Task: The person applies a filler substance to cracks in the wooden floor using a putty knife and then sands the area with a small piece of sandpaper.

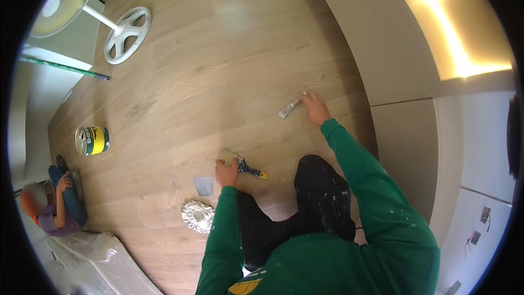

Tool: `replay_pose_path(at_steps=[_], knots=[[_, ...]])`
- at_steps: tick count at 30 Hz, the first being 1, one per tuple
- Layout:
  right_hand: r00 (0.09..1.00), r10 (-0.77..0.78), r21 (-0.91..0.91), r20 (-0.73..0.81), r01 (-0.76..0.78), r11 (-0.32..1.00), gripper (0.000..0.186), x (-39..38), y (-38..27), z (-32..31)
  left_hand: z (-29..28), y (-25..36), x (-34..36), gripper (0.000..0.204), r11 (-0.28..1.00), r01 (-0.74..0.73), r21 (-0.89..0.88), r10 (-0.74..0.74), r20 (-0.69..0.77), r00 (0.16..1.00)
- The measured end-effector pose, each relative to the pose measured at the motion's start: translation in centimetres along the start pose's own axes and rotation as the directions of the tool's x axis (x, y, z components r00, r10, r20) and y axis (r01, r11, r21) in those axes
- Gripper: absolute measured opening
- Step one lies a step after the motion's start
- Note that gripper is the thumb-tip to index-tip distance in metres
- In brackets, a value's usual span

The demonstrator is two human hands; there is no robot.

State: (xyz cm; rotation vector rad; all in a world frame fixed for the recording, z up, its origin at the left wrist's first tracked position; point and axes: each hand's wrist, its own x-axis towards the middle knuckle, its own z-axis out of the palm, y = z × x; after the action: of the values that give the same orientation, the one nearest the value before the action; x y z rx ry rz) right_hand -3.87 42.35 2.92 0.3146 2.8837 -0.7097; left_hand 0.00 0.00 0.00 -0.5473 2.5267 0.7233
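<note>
From my far seat, I look down on a big brown wood floor (180, 109). A tall tan cabinet (382, 49) runs along the right side, with a bright nook (453, 27) in it. The person wearing my camera has a green shirt (333, 262) and dark pants (325, 194) with white spots on them.

Up at the left is a white fan (60, 5) on a round foot. Below it, near the left edge, another person (61, 207) sits with bent knees. A can (94, 140), green and yellow, is on the floor near them. A round, crinkly silver thing (197, 217) lies beside the left sleeve.

The right hand (316, 109) reaches out. Its fingers are bent at the top end of a thin, spotty white thing (288, 111) on the floor, but I can't tell if they grip it. The left hand (226, 172) is down low, fingers bent by a pale yellowish thing (227, 156); I can't tell if they hold it. A blue brush (248, 168) with a yellow tip lies just right of that hand. A little grey square (203, 186) is just left of it.
</note>
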Motion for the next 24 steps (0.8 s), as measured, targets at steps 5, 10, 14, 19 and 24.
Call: replay_pose_path(at_steps=[5,10,14,19,24], knots=[[0.979,-0.189,-0.265,0.073,0.201,0.943,0.032,2.0,3.5,2.8,1.0,2.2,-4.8,0.065,0.985,0.057,0.161,-0.023,-0.206,0.978],[0.936,-0.338,0.010,0.100,0.339,0.941,0.028,10.7,5.6,-0.7,-1.0,10.7,6.9,0.055,0.939,-0.328,0.104,0.338,-0.452,0.825],[0.968,-0.150,0.058,-0.204,0.165,0.985,0.032,17.0,8.5,-0.2,-1.4,19.8,18.5,0.050,0.860,-0.500,0.102,0.476,-0.518,0.711],[0.906,0.049,0.009,-0.420,-0.051,0.999,0.037,21.5,8.7,1.7,0.2,29.3,32.9,0.057,0.860,-0.474,0.188,0.485,-0.594,0.642],[0.932,0.074,-0.046,-0.355,-0.096,0.994,0.041,21.7,8.6,1.9,3.5,31.0,37.5,0.068,0.872,-0.291,0.393,0.463,-0.473,0.750]])
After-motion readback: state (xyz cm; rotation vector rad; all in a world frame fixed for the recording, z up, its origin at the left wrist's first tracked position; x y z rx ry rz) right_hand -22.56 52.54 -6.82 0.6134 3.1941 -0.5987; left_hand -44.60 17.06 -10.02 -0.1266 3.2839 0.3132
